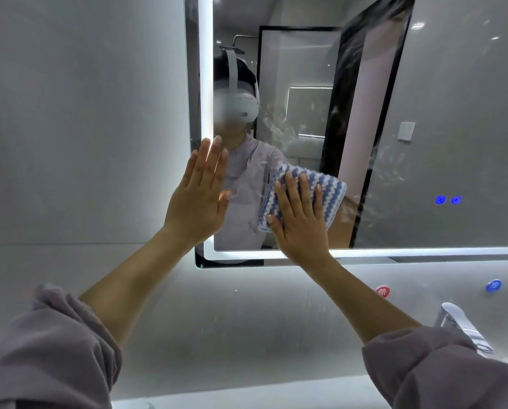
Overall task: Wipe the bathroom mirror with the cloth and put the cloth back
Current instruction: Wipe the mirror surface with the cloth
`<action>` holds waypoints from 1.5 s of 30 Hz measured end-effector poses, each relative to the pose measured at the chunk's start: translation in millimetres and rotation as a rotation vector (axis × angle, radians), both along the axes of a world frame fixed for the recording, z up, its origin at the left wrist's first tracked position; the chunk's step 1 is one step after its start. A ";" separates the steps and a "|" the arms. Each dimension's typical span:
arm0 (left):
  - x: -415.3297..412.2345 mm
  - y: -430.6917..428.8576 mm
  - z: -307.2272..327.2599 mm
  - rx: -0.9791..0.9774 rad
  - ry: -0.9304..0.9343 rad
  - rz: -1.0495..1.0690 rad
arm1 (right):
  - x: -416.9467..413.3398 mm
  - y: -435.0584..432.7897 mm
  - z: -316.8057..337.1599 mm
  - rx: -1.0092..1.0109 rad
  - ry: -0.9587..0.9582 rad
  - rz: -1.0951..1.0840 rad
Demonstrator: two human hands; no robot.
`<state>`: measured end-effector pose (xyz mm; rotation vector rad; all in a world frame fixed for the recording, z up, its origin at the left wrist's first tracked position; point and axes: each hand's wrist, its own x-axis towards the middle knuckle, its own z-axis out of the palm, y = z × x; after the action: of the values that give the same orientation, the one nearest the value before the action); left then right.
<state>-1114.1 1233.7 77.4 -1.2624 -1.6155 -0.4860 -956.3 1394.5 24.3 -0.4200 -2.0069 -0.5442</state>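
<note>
The lit bathroom mirror (394, 143) fills the upper right, with smear marks across its glass. A blue-and-white striped cloth (329, 187) lies flat against the lower left part of the glass. My right hand (300, 219) presses on the cloth with straight, spread fingers. My left hand (199, 196) rests flat against the mirror's glowing left edge, fingers straight and together, holding nothing.
A chrome faucet (465, 329) stands at the lower right below the mirror. Red (382, 290) and blue (493, 285) round stickers sit on the wall above it. Two blue touch icons (447, 199) glow on the mirror's right side. Grey wall tiles lie to the left.
</note>
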 end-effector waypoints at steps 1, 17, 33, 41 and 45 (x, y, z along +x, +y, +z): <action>0.2 0.3 -0.2 0.005 0.001 -0.004 | 0.3 0.0 -9.5 0.008 -0.026 0.002; -0.8 2.5 -0.8 0.018 0.005 0.009 | 0.8 -2.4 -73.6 0.061 -0.092 0.018; 0.0 1.7 -0.7 0.016 -0.025 -0.028 | -17.2 -21.6 42.7 0.194 -0.137 0.009; 2.1 -2.2 0.6 -0.032 -0.055 -0.017 | -23.6 -27.4 117.1 0.198 -0.104 -0.086; 5.0 -3.1 2.0 -0.036 -0.072 -0.010 | -25.4 -26.6 136.6 0.204 -0.045 -0.087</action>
<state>-1109.2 1230.6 79.4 -1.2933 -1.6853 -0.5156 -981.7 1367.9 160.9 -0.3733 -1.9587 -0.8110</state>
